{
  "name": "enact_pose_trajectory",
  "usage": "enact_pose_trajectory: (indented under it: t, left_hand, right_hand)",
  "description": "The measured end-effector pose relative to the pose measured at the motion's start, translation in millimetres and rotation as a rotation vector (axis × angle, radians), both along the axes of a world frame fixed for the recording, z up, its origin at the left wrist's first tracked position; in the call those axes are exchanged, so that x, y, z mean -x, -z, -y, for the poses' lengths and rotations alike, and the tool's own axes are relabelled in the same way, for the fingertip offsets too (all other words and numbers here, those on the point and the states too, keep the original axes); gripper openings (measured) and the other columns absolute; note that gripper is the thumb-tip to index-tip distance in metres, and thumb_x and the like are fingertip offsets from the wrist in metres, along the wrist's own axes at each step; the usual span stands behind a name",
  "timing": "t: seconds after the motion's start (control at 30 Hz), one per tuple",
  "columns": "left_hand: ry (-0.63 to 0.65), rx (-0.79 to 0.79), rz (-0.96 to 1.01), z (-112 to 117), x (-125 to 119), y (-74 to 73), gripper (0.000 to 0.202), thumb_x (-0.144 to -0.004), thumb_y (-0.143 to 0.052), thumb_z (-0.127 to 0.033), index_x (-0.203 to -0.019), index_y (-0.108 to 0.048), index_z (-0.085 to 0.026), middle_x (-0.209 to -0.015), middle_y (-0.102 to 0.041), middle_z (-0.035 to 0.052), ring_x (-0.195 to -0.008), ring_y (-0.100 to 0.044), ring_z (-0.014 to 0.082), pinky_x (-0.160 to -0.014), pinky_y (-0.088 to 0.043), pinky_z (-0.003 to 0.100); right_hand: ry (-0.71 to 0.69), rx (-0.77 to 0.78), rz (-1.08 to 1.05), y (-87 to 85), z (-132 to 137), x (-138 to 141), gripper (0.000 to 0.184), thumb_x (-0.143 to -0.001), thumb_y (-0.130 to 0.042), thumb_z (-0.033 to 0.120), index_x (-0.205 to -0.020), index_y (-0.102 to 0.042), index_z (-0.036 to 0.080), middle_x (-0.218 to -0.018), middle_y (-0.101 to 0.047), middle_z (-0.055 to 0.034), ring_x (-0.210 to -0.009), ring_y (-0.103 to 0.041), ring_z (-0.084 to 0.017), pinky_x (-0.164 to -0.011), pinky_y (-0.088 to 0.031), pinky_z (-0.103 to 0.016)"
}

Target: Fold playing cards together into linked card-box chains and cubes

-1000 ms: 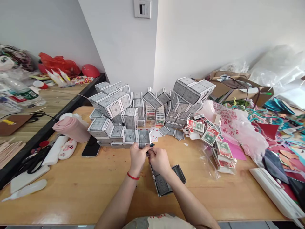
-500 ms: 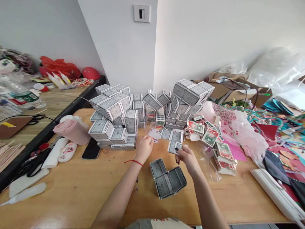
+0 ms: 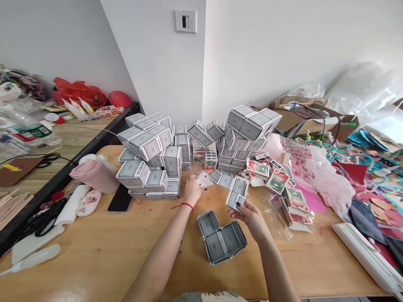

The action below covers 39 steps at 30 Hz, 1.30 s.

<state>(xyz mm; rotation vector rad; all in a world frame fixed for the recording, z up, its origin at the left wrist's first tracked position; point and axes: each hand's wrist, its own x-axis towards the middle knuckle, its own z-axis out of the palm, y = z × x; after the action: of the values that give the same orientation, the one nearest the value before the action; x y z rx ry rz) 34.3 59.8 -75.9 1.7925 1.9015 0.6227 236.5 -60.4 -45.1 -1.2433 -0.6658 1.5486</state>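
Note:
My left hand [image 3: 192,191] is closed on the edge of a face-up playing card [image 3: 204,179] with red pips, in front of the card boxes. My right hand [image 3: 249,217] pinches a piece of grey-backed playing cards [image 3: 236,197] between thumb and fingers, off to the right. Nearer to me on the table lies an open, L-shaped tray made of grey-backed cards [image 3: 221,240]; neither hand touches it. More grey-backed cards [image 3: 224,179] lie just beyond the piece in my right hand.
Stacked card-built blocks stand at left [image 3: 151,144] and right [image 3: 252,126]. Red and green card boxes [image 3: 278,181] are heaped on the right near a pink plastic bag [image 3: 305,167]. A phone [image 3: 120,198], pink roll [image 3: 94,174] and glue bottle [image 3: 34,260] lie left.
My left hand has closed on a face-up card and shifted slightly. My right hand, with the grey-backed piece, has moved a little to the right and nearer to me.

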Motion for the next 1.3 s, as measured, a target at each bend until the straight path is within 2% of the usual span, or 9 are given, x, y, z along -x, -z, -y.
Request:
enact_pose_trajectory:
  t: [0.2, 0.33, 0.4, 0.5, 0.57, 0.67, 0.8, 1.1, 1.3]
  left_hand:
    - [0.021, 0.0, 0.081, 12.2, 8.5, -10.3, 0.036, -0.074, -0.057, -0.013, -0.107, -0.045, -0.02, -0.081, -0.064, 0.0031, -0.074, -0.062, 0.0179, -0.06, -0.039, 0.024]
    - [0.089, -0.038, 0.163, 28.5, 18.4, -19.7, 0.042, -0.075, -0.051, -0.009, -0.115, -0.043, -0.019, -0.08, -0.066, 0.0029, -0.075, -0.063, 0.0184, -0.064, -0.041, 0.026]
    - [0.1, -0.073, 0.229, 38.0, 23.7, -26.1, 0.035, -0.075, -0.049, -0.011, -0.11, -0.048, -0.018, -0.077, -0.066, 0.0032, -0.074, -0.063, 0.0189, -0.066, -0.044, 0.028]
    - [0.158, -0.025, 0.48, 50.9, 28.5, -39.3, 0.018, -0.077, -0.048, -0.017, -0.094, -0.055, -0.018, -0.078, -0.065, 0.0034, -0.069, -0.063, 0.0168, -0.062, -0.048, 0.027]
    - [0.173, 0.053, 0.691, 56.9, 28.4, -49.1, 0.018, -0.076, -0.05, -0.021, -0.093, -0.055, -0.018, -0.081, -0.065, 0.0038, -0.065, -0.063, 0.0158, -0.056, -0.05, 0.026]
    - [0.186, 0.141, 0.829, 60.4, 25.0, -59.4, 0.02, -0.073, -0.055, -0.023, -0.093, -0.057, -0.017, -0.078, -0.063, 0.0031, -0.061, -0.062, 0.015, -0.053, -0.052, 0.026]
    - [0.203, 0.188, 0.857, 59.0, 19.8, -60.5, 0.022, -0.072, -0.057, -0.023, -0.093, -0.058, -0.016, -0.073, -0.062, 0.0019, -0.06, -0.062, 0.0148, -0.054, -0.053, 0.026]
    - [0.19, 0.208, 0.836, 60.8, 15.0, -59.5, 0.021, -0.071, -0.056, -0.02, -0.091, -0.058, -0.015, -0.071, -0.062, 0.0015, -0.056, -0.06, 0.0135, -0.054, -0.052, 0.026]
    - [0.195, 0.23, 0.854, 62.3, 16.0, -61.1, 0.026, -0.072, -0.058, -0.026, -0.096, -0.057, -0.016, -0.08, -0.065, 0.0047, -0.064, -0.064, 0.016, -0.056, -0.054, 0.028]
  right_hand:
    - [0.049, -0.017, -0.01, 2.1, -1.4, 1.6, 0.038, -0.064, -0.072, 0.041, -0.091, -0.06, 0.016, -0.075, -0.071, -0.0083, -0.067, -0.067, -0.021, -0.07, -0.052, -0.037]
    - [0.098, -0.075, -0.09, -1.5, -3.1, 0.6, 0.036, -0.063, -0.073, 0.037, -0.091, -0.061, 0.017, -0.089, -0.07, -0.008, -0.081, -0.067, -0.026, -0.08, -0.051, -0.044]
    - [0.109, -0.102, -0.114, -2.5, -4.5, 0.9, 0.038, -0.063, -0.074, 0.036, -0.094, -0.06, 0.018, -0.089, -0.07, -0.0079, -0.081, -0.068, -0.026, -0.082, -0.05, -0.047]
    - [0.11, -0.107, -0.112, -2.9, -6.7, 3.4, 0.046, -0.063, -0.074, 0.036, -0.102, -0.056, 0.019, -0.086, -0.07, -0.0081, -0.079, -0.068, -0.027, -0.08, -0.051, -0.048]
    - [0.103, -0.105, -0.112, -3.3, -7.8, 5.8, 0.048, -0.064, -0.073, 0.037, -0.104, -0.054, 0.019, -0.085, -0.07, -0.0086, -0.078, -0.068, -0.028, -0.077, -0.052, -0.048]
    - [0.071, -0.108, -0.124, -4.7, -8.8, 8.6, 0.046, -0.064, -0.073, 0.037, -0.102, -0.053, 0.019, -0.086, -0.07, -0.0088, -0.077, -0.069, -0.027, -0.076, -0.053, -0.046]
    - [0.064, -0.124, -0.136, -6.8, -9.0, 9.1, 0.045, -0.066, -0.072, 0.036, -0.102, -0.053, 0.02, -0.087, -0.069, -0.0071, -0.074, -0.069, -0.023, -0.074, -0.054, -0.04]
    - [0.073, -0.111, -0.095, -10.8, -7.2, 9.1, 0.05, -0.063, -0.073, 0.04, -0.105, -0.054, 0.02, -0.087, -0.069, -0.0069, -0.073, -0.068, -0.023, -0.073, -0.054, -0.042]
    - [0.061, -0.108, -0.085, -11.2, -7.0, 11.0, 0.049, -0.064, -0.072, 0.039, -0.105, -0.055, 0.02, -0.089, -0.069, -0.0071, -0.074, -0.068, -0.023, -0.074, -0.054, -0.042]
